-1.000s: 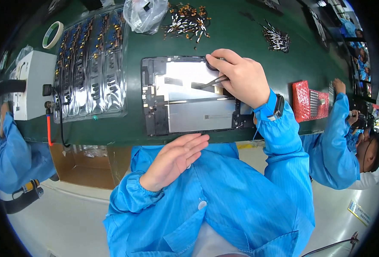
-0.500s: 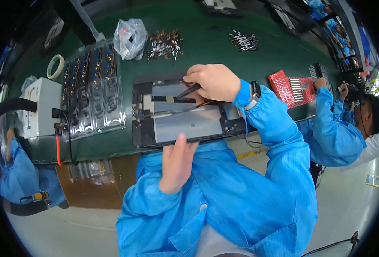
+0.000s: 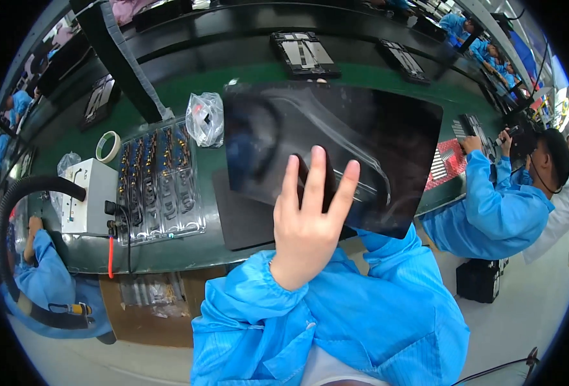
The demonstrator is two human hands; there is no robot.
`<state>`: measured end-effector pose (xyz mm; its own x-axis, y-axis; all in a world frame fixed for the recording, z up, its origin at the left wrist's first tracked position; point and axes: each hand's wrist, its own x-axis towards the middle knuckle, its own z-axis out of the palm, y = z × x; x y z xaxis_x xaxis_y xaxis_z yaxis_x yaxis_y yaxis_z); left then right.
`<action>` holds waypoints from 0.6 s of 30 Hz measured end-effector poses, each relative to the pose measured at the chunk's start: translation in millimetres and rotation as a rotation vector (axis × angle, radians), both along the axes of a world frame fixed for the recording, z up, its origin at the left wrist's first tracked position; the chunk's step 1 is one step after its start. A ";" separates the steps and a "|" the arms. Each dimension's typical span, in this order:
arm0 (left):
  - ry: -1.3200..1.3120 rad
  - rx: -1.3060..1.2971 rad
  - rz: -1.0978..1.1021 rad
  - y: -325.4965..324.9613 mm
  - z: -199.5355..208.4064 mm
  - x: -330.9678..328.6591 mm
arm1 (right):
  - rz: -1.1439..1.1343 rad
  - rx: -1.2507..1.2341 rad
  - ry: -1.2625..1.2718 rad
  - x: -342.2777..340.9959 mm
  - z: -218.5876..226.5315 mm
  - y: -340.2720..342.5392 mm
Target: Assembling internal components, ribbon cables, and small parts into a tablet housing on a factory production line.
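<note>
A tablet [image 3: 387, 141] is raised and tilted above the table's front edge, its glossy black screen facing me. My left hand [image 3: 309, 225] lies against the screen, fingers spread flat and apart. My right forearm passes behind the lower right of the tablet. Of my right hand [image 3: 320, 81], only what look like fingertips show at the tablet's top edge; the rest is hidden behind it. A dark flat mat [image 3: 242, 222] lies on the table below and left of the tablet.
A clear tray [image 3: 159, 180] of small parts sits left, beside a white box [image 3: 90, 196] with a black hose, a tape roll [image 3: 108, 147] and a plastic bag [image 3: 205, 119]. Opened tablets [image 3: 305, 55] stand farther back. A co-worker [image 3: 490, 193] works at right near red bubble wrap [image 3: 448, 164].
The tablet has been lifted off the mat and turned so its screen, not its opened inside, faces me. My left hand has moved onto the screen; my right hand has gone behind. The view has shifted.
</note>
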<state>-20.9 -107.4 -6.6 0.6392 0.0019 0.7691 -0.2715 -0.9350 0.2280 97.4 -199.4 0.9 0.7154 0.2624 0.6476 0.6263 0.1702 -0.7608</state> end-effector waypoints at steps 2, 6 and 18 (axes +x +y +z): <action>0.003 0.078 0.144 -0.6 -8.8 -6.5 | 0.024 -0.042 -0.024 -6.8 -0.5 3.2; -0.022 0.102 0.245 -4.1 -17.2 -9.2 | 0.006 -0.132 -0.066 -12.7 1.7 29.4; 0.001 -0.394 -0.292 15.4 1.3 -3.0 | -0.010 -0.392 -0.228 -34.7 21.3 -3.4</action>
